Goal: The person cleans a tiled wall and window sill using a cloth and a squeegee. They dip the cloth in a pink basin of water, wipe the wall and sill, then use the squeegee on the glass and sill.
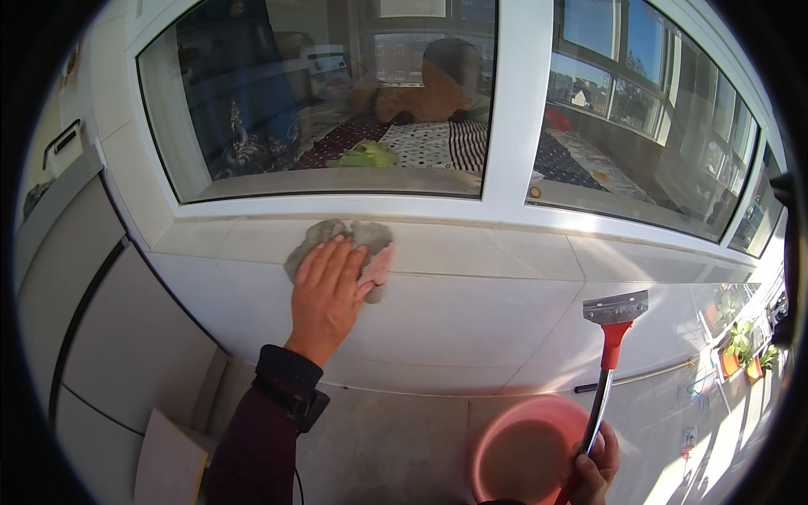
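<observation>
left hand (326,290) nearest, flat with fingers spread, pressing a grey-pink rag (364,247) onto the white tiled wall (471,311) just under the window frame (513,118). pink bucket (522,450) on the floor below. right hand (596,465) fisted round a red-necked scraper (613,324), blade up, near the wall.

Bare tiled wall (471,311) open right of the grey cloth (337,240). Far side shut off by window glass (337,93) and white frame (518,109). Pink bucket (526,450) blocking the near right; cabinet (93,311) closing the left.
</observation>
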A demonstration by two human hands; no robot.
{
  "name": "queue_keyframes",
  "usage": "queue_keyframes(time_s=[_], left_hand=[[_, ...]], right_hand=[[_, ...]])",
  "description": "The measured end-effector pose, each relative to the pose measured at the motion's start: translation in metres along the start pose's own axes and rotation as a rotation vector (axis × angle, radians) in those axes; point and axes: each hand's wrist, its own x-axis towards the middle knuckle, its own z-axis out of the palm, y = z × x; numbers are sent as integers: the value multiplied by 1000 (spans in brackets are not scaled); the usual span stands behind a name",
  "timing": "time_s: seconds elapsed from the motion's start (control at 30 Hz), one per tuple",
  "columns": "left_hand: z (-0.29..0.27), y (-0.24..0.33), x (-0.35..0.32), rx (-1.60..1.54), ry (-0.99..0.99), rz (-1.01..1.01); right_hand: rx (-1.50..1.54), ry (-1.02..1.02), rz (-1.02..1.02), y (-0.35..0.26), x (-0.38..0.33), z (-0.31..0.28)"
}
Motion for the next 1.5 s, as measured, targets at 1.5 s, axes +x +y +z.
queue_keyframes(time_s=[1.5], left_hand=[[122,-252,-246,-934,846,-1722]], right_hand=[[25,-594,-667,-40,161,459]])
